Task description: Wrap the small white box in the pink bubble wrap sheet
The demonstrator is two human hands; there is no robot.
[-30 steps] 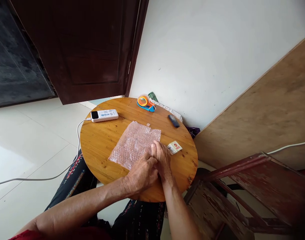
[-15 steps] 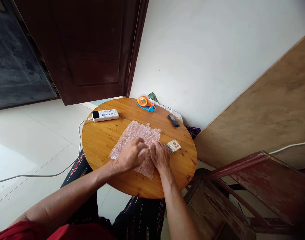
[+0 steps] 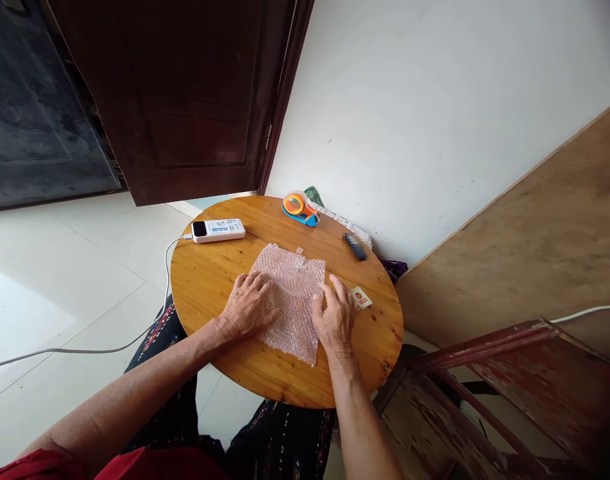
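A pinkish sheet of bubble wrap [image 3: 295,307] lies on the round wooden table [image 3: 209,267], a small piece of clear tape at its far edge. Flat on its left side rests my left hand [image 3: 249,303], fingers stretched out and holding nothing. My right hand [image 3: 335,313] is at the sheet's right edge, its fingers apart and slightly bent, with nothing gripped. Just beyond that hand is a small cream card or box [image 3: 361,299] with red print, partly hidden by the fingers.
An orange and blue tape dispenser [image 3: 301,208] stands at the table's far edge. A white device [image 3: 218,230] with a dark screen and a cable [image 3: 167,267] is at the far left. A dark blurred object [image 3: 354,246] lies at the right. A worn wooden chair [image 3: 485,373] stands beside the table.
My left hand has moved left off the sheet's middle and now lies flat. My right hand has shifted right, to the sheet's edge, partly covering the card. The view has shifted slightly.
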